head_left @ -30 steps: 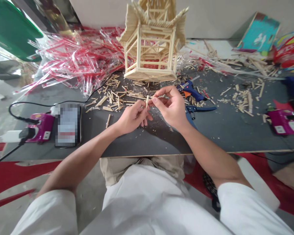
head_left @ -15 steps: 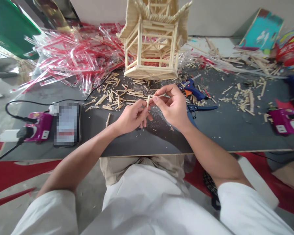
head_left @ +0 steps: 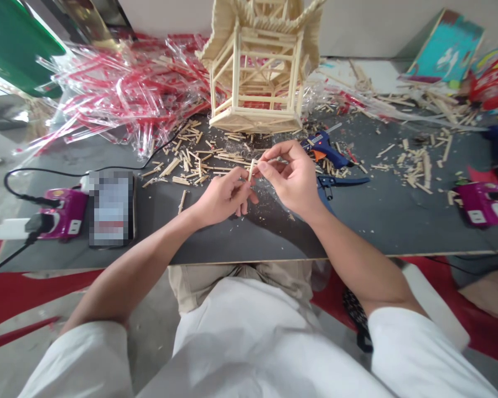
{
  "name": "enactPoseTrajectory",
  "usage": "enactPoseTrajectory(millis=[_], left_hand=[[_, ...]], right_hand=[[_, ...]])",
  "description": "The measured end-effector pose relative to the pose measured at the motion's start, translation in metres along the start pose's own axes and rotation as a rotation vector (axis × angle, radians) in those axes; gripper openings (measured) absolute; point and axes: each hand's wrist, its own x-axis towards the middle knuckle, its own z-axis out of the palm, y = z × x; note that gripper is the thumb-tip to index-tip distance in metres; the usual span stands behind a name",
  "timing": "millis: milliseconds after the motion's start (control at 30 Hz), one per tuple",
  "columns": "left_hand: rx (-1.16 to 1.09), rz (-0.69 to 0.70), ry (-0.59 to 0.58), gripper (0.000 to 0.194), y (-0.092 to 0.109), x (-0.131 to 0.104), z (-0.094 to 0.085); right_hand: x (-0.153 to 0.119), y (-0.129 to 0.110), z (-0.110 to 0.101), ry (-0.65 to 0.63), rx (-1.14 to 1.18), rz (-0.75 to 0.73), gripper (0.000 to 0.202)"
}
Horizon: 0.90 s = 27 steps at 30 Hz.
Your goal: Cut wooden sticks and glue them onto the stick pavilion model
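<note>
Between the thumb and fingers of my left hand (head_left: 228, 193) a short pale wooden stick (head_left: 251, 169) stands nearly upright. My right hand (head_left: 291, 176) is closed in a pinch right beside the stick's upper part; what sits between its fingertips is too small to make out. Both hands are over the dark table, in front of a wooden-stick model building (head_left: 255, 119) with a curved roof. Behind my right hand lies a blue glue gun (head_left: 332, 150) with an orange trigger. Blue-handled cutters (head_left: 344, 181) are partly hidden by my right wrist.
Cut stick pieces (head_left: 186, 163) are strewn behind my hands, and more offcuts (head_left: 417, 166) lie at right. Red-and-clear plastic wrappers (head_left: 124, 94) heap up at back left. A phone (head_left: 112, 210) lies beside a purple power strip (head_left: 64, 213); another purple power strip (head_left: 483, 204) is at right.
Both hands keep almost the same pose around the stick. The whole view has shifted very slightly.
</note>
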Motion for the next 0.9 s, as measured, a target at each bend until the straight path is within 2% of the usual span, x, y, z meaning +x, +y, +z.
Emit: enactPoseTrajectory(millis=[333, 900], left_hand=[[0.009, 0.013, -0.022, 0.007, -0.0016, -0.0002, -0.0012], [0.048, -0.01, -0.043, 0.009, 0.0036, -0.0001, -0.0028]], right_hand=[[0.0005, 0.0005, -0.0013, -0.003, -0.014, 0.024, 0.042], [0.0008, 0.0018, -0.0018, -0.021, 0.021, -0.053, 0.033]])
